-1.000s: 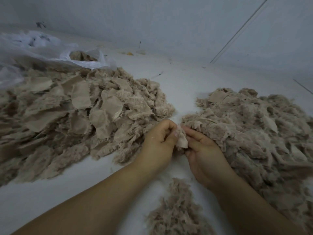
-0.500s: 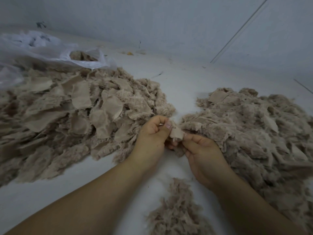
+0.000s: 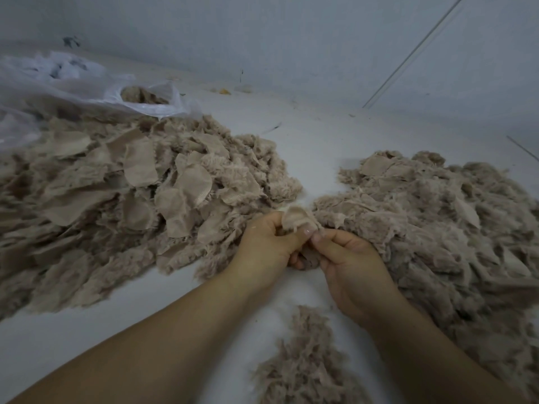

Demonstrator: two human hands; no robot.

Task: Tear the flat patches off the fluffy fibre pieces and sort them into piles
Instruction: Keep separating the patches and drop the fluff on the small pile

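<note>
Between two big heaps, my left hand and my right hand meet over one beige fibre piece. A flat patch sticks up from my left hand, pinched between its thumb and fingers. My right hand grips the fluffy part just below, mostly hidden between the palms. On the left lies a large pile of flat patches mixed with fluff. A wide heap of fluffy fibre pieces spreads to the right. A small tuft pile sits near me between my forearms.
Everything lies on a white surface that meets a pale wall at the back. A translucent plastic bag holding more fibre lies at the far left behind the patch pile. A thin rod leans against the wall at upper right.
My hands have drawn closer and shifted slightly left. The patch now stands higher out of my left hand, folded over its fingers, while my right hand holds the fluff lower down.
</note>
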